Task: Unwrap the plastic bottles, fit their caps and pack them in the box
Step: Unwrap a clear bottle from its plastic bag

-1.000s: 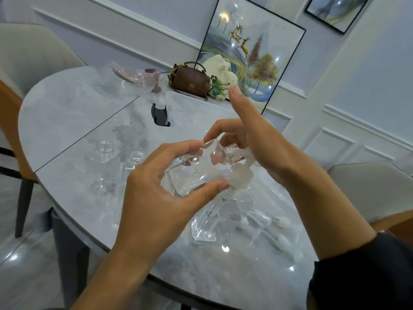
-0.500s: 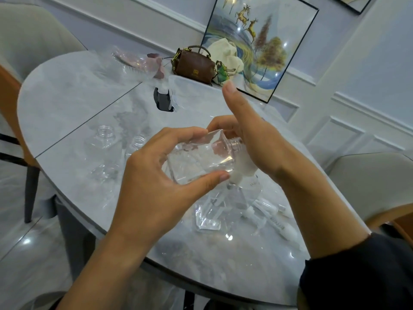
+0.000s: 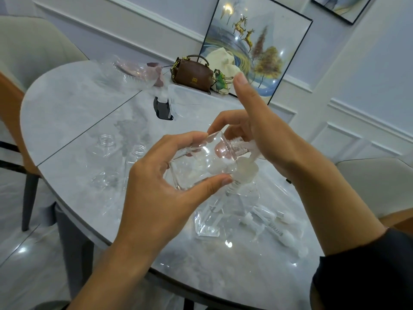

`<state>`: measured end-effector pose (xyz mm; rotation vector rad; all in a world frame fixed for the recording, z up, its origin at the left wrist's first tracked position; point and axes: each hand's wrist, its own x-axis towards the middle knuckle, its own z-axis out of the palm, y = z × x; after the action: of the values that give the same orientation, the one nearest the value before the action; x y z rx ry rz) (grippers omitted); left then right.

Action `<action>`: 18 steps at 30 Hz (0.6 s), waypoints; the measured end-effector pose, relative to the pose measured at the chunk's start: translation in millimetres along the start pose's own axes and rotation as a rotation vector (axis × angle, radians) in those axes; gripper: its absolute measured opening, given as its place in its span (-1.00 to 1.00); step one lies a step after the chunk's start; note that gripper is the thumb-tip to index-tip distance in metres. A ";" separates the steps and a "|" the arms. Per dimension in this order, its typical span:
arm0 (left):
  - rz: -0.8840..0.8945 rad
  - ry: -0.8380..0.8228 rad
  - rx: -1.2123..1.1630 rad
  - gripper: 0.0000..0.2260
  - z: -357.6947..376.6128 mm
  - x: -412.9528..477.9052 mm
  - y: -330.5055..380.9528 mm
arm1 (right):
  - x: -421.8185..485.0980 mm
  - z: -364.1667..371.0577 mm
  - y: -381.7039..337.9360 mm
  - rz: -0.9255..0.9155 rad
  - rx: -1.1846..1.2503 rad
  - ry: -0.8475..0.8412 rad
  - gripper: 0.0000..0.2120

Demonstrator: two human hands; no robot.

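As hands [image 3: 156,193] [image 3: 268,135] grip bottle [image 3: 201,162] and pump cap [image 3: 245,172], cap half hidden

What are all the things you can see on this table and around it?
table: one, grey marble, middle
chairs: two, beige, either side
held bottle: one, clear, raised above the table
pump cap: one, white, at the held bottle's neck
open bottles: two, clear, standing at left
lying bottle: one, clear, below the held bottle
loose pumps: several, white, table's right
plastic wrap: one heap, clear, far side
handbag: one, brown, far edge
cloth bag: one, cream, beside the handbag
picture: one, framed, against the wall
left hand: grips held bottle
right hand: holds pump cap
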<state>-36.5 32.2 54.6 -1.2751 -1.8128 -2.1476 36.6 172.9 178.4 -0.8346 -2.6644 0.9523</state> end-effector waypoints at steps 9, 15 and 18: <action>-0.045 -0.074 0.004 -0.50 -5.5 1.6 -5.1 | -5.0 16.6 5.5 0.022 -0.059 0.022 -0.19; -0.074 -0.080 0.007 -0.49 -5.0 0.3 -4.2 | -6.1 18.5 6.1 0.036 -0.019 0.024 -0.18; -0.073 -0.058 0.003 -0.49 -3.1 -0.8 -2.2 | -6.4 16.0 4.4 0.032 0.026 0.027 -0.17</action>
<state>-38.9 30.0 52.4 -1.3037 -1.9128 -2.1657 38.2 163.7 163.2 -0.8812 -2.6178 0.9736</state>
